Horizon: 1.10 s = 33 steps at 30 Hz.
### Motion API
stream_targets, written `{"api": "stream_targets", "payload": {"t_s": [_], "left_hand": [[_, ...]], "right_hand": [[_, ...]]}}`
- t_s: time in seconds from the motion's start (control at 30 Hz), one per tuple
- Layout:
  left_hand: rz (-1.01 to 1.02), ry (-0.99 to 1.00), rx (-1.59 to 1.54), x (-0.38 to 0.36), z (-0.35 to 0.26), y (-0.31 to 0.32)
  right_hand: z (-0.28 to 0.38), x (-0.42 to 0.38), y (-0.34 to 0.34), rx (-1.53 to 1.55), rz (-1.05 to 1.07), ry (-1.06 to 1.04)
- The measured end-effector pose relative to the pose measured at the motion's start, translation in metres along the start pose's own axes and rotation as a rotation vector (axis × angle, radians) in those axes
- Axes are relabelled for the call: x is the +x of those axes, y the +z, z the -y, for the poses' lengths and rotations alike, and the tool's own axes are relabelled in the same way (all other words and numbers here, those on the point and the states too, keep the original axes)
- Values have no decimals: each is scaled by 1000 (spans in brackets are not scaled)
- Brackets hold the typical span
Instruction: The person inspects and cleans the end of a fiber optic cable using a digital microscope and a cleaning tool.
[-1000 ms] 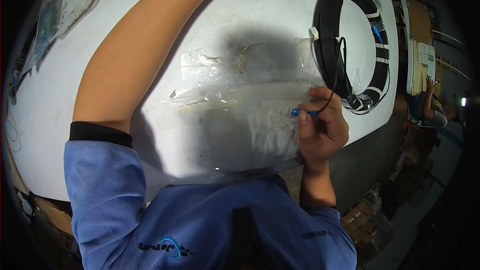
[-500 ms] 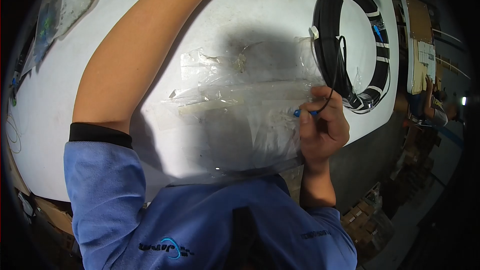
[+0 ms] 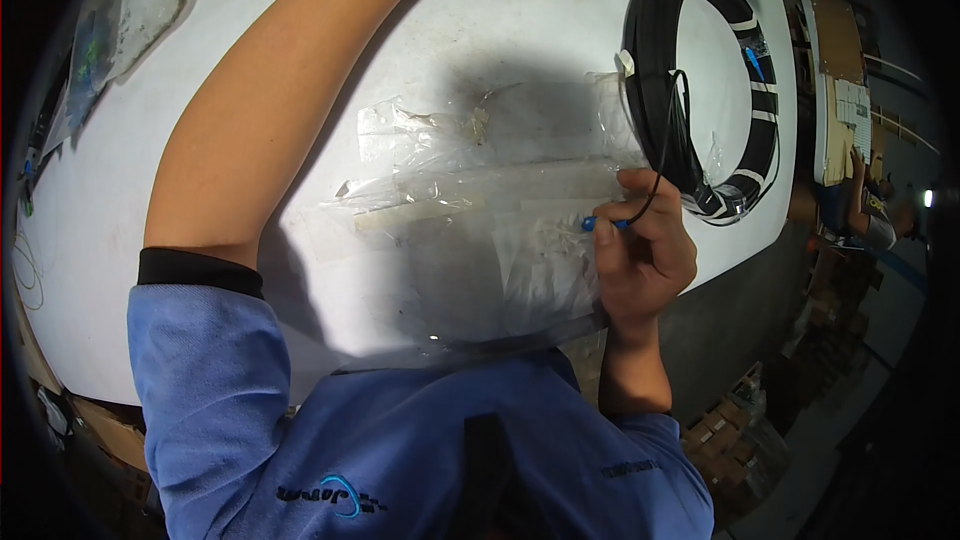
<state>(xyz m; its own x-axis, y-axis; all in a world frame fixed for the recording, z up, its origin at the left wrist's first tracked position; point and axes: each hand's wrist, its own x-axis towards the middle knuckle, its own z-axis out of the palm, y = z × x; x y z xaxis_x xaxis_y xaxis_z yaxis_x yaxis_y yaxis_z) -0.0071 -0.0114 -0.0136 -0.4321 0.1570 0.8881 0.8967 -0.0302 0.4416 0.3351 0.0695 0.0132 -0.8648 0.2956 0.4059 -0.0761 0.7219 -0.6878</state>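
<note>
My right hand (image 3: pixel 648 250) pinches a small blue connector (image 3: pixel 606 224) between thumb and fingers. From the connector a thin black cable (image 3: pixel 660 175) curves up to a large coil of black cable (image 3: pixel 655 60), bound with pale bands, at the right of the table. Another blue connector (image 3: pixel 754 64) lies against the coil's far side. Clear plastic film (image 3: pixel 430 190) is spread on the white table beside my right hand. My left arm reaches up and out past the top edge, so my left hand is out of sight.
The white table (image 3: pixel 250 0) fills the middle. Plastic bags (image 3: pixel 140 15) lie at its upper left edge. Another person (image 3: pixel 868 210) is at a bench at the far right, and cardboard boxes (image 3: pixel 725 445) stand on the floor at the lower right.
My right hand has shifted slightly to the left, carrying the blue connector with it. The coil has barely changed place in the view.
</note>
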Motion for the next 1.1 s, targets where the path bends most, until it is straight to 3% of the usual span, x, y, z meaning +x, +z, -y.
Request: {"api": "stream_targets", "payload": {"t_s": [0.2,0.27,0.3,0.37,0.5,0.73,0.8,0.83,0.9,1.1], "left_hand": [[9,-9,3,0,-2,-2],[1,5,-5,0,0,1],[3,-1,-11,0,1,1],[7,-3,-12,0,2,1],[41,-36,14,2,-5,-3],[56,-78,-13,1,-5,-3],[48,-50,-15,1,-3,-2],[37,-21,-12,2,-3,-1],[53,-98,-42,0,-4,0],[63,-79,-29,-1,-4,-1]], "right_hand": [[-2,19,-19,325,89,151],[5,38,-27,680,317,373],[3,43,-27,677,312,369],[-2,55,-20,1139,531,515],[-11,63,2,1299,576,419],[-19,52,-16,1182,401,281],[-18,50,-23,769,420,105],[-18,47,-24,768,418,107],[-19,40,-26,382,321,62],[-22,13,-20,303,176,45]]}}
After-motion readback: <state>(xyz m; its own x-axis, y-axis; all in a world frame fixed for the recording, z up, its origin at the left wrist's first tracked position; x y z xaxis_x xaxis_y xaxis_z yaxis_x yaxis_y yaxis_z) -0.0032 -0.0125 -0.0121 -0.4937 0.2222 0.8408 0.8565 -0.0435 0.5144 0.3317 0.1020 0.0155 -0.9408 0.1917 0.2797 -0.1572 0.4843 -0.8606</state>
